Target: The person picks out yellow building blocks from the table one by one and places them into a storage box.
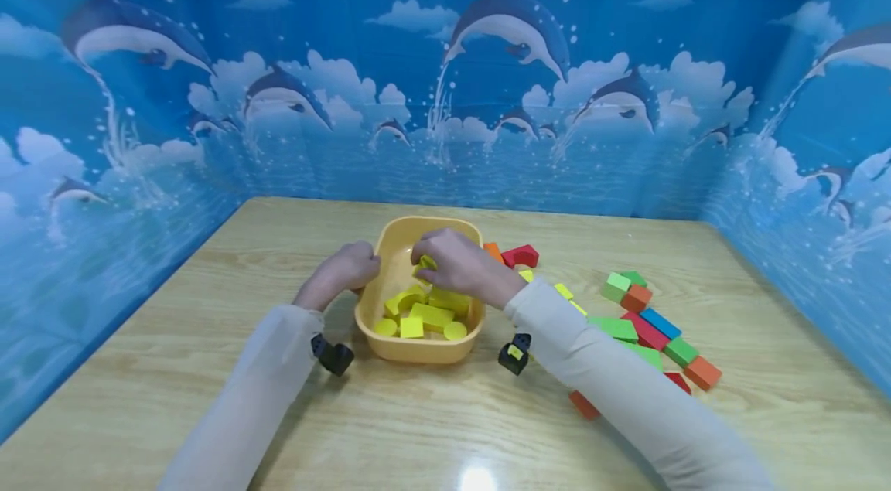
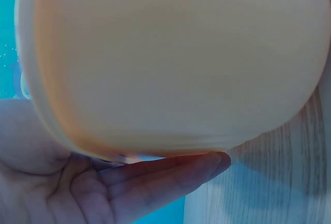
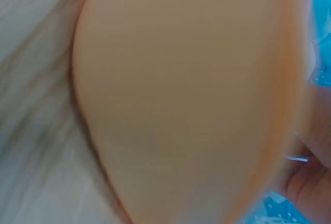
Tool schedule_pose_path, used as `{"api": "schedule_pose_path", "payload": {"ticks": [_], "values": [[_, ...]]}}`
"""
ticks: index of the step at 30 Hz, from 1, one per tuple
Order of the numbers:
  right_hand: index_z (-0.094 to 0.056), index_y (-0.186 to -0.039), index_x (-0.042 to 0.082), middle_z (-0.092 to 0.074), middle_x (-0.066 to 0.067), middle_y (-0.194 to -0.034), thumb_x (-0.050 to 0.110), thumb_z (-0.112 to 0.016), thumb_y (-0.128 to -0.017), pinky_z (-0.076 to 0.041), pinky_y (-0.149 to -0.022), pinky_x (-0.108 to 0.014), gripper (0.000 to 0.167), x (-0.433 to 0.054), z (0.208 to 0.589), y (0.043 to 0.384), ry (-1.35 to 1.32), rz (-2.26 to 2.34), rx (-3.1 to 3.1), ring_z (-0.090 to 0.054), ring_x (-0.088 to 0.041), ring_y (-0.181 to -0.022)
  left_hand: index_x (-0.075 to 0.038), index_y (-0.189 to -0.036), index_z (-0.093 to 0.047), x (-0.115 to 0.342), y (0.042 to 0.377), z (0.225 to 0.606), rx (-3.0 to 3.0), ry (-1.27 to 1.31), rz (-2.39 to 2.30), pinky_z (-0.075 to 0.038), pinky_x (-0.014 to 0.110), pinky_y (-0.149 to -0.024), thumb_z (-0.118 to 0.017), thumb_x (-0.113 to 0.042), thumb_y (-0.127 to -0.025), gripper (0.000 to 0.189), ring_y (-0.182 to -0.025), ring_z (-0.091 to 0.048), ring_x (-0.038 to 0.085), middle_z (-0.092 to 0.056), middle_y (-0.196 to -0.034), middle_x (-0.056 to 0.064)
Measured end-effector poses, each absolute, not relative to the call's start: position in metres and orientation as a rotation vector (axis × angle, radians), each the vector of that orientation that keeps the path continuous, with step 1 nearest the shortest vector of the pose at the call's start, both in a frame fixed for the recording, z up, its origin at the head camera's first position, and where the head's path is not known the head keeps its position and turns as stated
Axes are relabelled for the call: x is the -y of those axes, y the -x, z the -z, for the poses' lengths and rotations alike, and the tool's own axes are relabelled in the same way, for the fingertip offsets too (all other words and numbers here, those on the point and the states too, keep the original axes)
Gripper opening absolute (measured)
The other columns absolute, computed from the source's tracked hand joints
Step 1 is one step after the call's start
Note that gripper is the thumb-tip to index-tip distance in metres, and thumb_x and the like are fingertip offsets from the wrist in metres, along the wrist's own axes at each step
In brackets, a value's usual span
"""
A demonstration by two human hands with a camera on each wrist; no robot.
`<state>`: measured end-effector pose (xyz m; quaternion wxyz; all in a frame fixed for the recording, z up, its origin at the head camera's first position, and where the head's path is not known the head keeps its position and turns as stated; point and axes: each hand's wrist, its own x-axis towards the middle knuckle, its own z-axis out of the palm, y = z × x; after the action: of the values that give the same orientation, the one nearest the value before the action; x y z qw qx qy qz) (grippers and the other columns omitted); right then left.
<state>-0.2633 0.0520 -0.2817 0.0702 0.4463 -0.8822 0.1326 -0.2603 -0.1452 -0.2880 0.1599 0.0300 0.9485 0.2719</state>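
Observation:
A yellow-orange plastic basin [image 1: 418, 352] stands on the table with several yellow blocks [image 1: 431, 316] in its near half, among them an arch, flat rectangles and round pieces. My left hand [image 1: 346, 268] grips the basin's left rim; in the left wrist view its fingers [image 2: 165, 180] lie along the outside of the wall. Over the inside of the basin, my right hand [image 1: 455, 259] pinches a yellow block [image 1: 425, 267], partly covered by the fingers. The right wrist view is mostly filled by the basin's outer wall [image 3: 181, 89], with part of the hand at its right edge.
Right of the basin lie loose blocks: a red arch [image 1: 520, 256], an orange block [image 1: 493, 252], a few small yellow pieces [image 1: 563, 291], and a spread of green, red, blue and orange blocks [image 1: 647, 329], partly behind my right sleeve. A dolphin-print curtain [image 1: 445, 89] surrounds the wooden table [image 1: 390, 429].

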Motion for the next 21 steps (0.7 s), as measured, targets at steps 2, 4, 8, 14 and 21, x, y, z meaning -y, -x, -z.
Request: {"api": "schedule_pose_path", "payload": {"ticks": [2,4,8,14,21], "values": [[-0.072,-0.102,0.003,-0.069,-0.008,-0.099,0.01,-0.072,-0.087,-0.052,-0.077,-0.025,0.017,-0.042,0.287,0.265,-1.341,-0.428,2.668,-0.064,-0.017,-0.089,-0.002,-0.087,-0.049,0.146,0.26,0.289,-2.709,-0.094,-0.792,-0.041,0.029,-0.057,-0.033,-0.014,-0.102,0.025,-0.057,-0.045,0.016,-0.049,-0.07,0.007],[-0.072,-0.103,0.003,-0.069,-0.008,-0.099,0.011,-0.072,-0.087,-0.052,-0.077,-0.025,0.018,-0.033,0.291,0.266,-1.341,-0.44,2.665,-0.064,-0.017,-0.089,-0.001,-0.089,-0.049,0.146,0.26,0.289,-2.706,-0.101,-0.806,-0.039,0.028,-0.055,-0.033,-0.014,-0.102,0.024,-0.057,-0.044,0.016,-0.048,-0.07,0.007],[-0.072,-0.104,0.003,-0.068,-0.009,-0.098,0.01,-0.072,-0.087,-0.052,-0.077,-0.024,0.019,-0.019,0.298,0.266,-1.346,-0.449,2.643,-0.064,-0.017,-0.088,-0.001,-0.088,-0.048,0.147,0.261,0.289,-2.709,-0.124,-0.81,-0.036,0.026,-0.052,-0.033,-0.012,-0.101,0.023,-0.054,-0.04,0.015,-0.045,-0.068,0.006],[-0.071,-0.106,0.003,-0.068,-0.009,-0.097,0.01,-0.071,-0.087,-0.051,-0.074,-0.02,0.02,-0.008,0.304,0.266,-1.34,-0.44,2.706,-0.064,-0.015,-0.086,-0.001,-0.087,-0.049,0.147,0.26,0.288,-2.709,-0.134,-0.813,-0.036,0.025,-0.052,-0.034,-0.011,-0.1,0.022,-0.055,-0.04,0.016,-0.044,-0.069,0.007],[-0.069,-0.114,0.005,-0.068,-0.007,-0.102,0.013,-0.064,-0.093,-0.049,-0.073,-0.019,0.023,-0.01,0.313,0.265,-1.311,-0.376,2.849,-0.06,-0.011,-0.083,0.002,-0.092,-0.05,0.146,0.261,0.288,-2.708,-0.103,-0.791,-0.039,0.027,-0.055,-0.034,-0.012,-0.102,0.023,-0.059,-0.044,0.017,-0.046,-0.073,0.009]]}}
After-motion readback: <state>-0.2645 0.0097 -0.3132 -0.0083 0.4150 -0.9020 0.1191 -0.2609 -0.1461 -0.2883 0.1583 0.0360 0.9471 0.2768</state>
